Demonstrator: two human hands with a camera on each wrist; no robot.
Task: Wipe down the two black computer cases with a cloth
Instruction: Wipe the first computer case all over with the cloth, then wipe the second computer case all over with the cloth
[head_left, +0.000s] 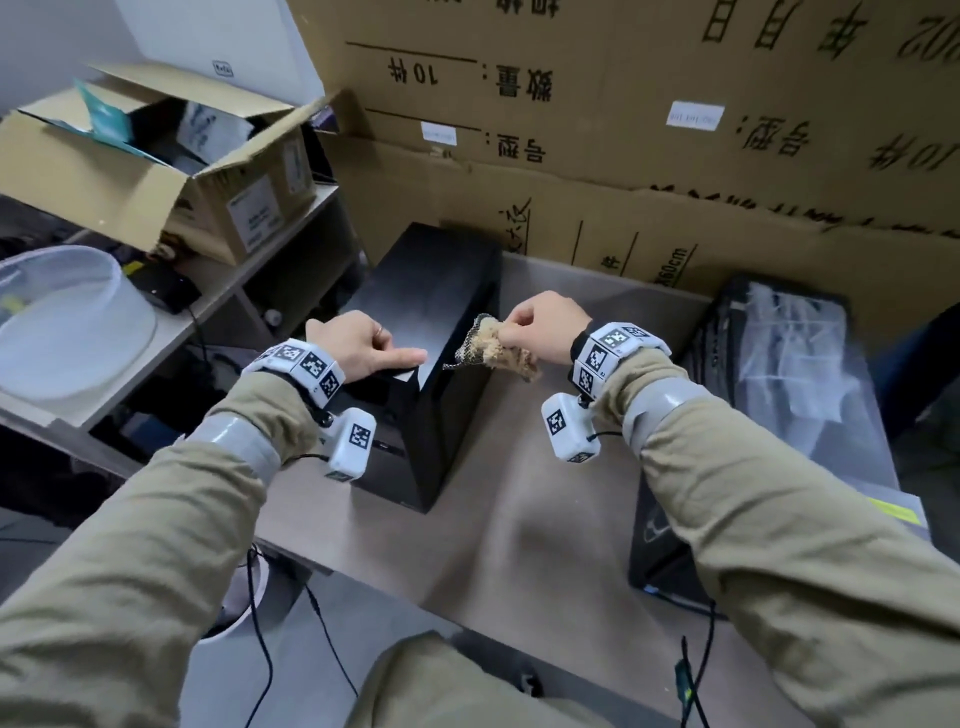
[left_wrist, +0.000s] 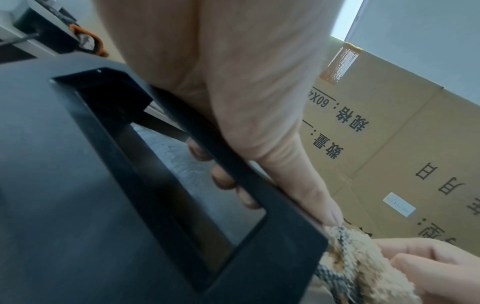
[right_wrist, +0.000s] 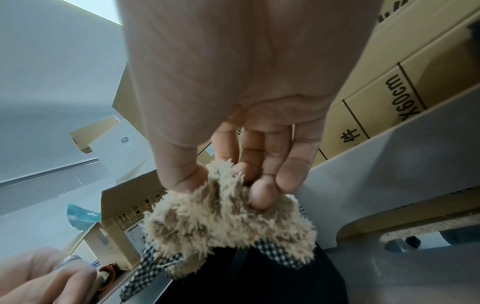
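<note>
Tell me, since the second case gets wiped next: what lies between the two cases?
Only bare table, in the head view. The right hand holds the cloth above the left case, short of the right case.

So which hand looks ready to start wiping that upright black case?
The right hand: it already holds the cloth beside the case, while the left hand grips the case's top edge.

table (head_left: 524, 530) | on it: upright black case (head_left: 441, 332), wrapped black case (head_left: 779, 395)
</note>
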